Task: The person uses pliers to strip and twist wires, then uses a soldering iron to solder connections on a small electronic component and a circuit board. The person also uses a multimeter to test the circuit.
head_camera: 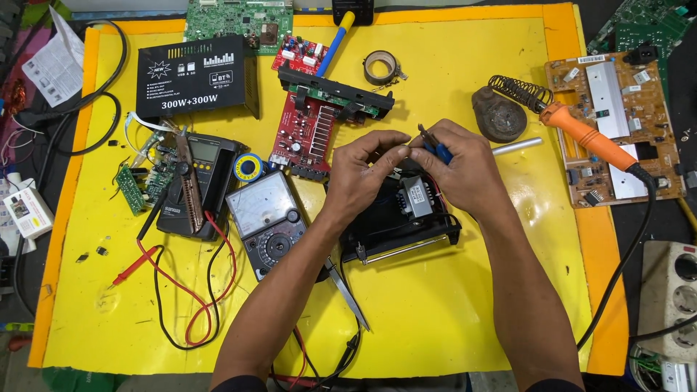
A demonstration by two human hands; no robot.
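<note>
- A yellow mat (450, 305) covers your bench, crowded with circuit boards and meters.
- At centre frame, your left hand (363, 174) pinches something too small to tell.
- Your right hand (465, 170) grips blue-handled pliers (434, 147), tips meeting the left fingers.
- Both hover above a black open case (392, 221) with a transformer (415, 196).
- An orange soldering iron (584, 134) rests at upper right.

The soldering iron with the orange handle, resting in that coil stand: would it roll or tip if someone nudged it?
Probably it would shift. The soldering iron rests slanted, only its tip in the spring stand, so a nudge could swing the round handle. Its stiff black cord might tug it sideways. The stand's dark, heavy-looking base likely stays put.
</note>
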